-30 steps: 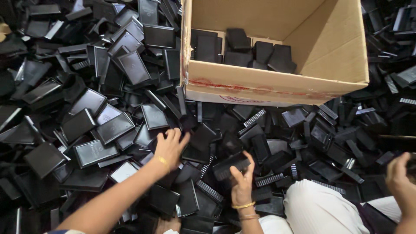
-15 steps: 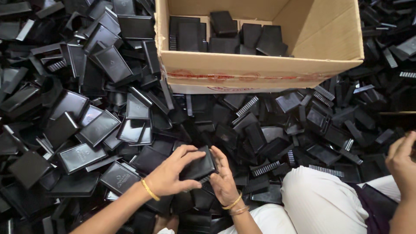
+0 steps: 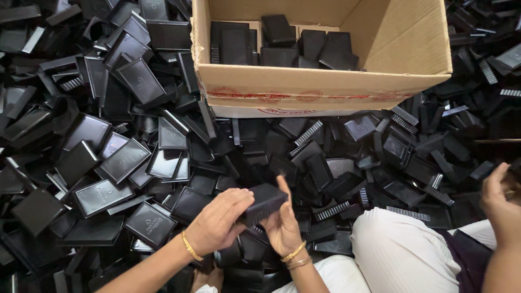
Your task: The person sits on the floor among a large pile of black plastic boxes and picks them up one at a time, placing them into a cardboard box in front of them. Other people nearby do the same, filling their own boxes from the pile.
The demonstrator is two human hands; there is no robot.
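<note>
Both hands are closing on one black plastic case [image 3: 264,202] low in the middle, the left hand [image 3: 217,222] gripping its near end and the right hand [image 3: 282,225] cupping it from below. Straight ahead, a brown cardboard box [image 3: 325,87] with red round stamps along its front is sitting open, with black cases lying inside. All around, a heap of black lids and trays [image 3: 108,163] is covering the floor, and another person's hand [image 3: 502,203] is showing at the right edge.

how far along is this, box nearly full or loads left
Done: a few black cases lie on the bottom of the cardboard box, which is mostly bare inside. In hand: the left hand and right hand together hold one black case. Left: a deep pile of black parts surrounds the box on all sides, so most remains.
</note>
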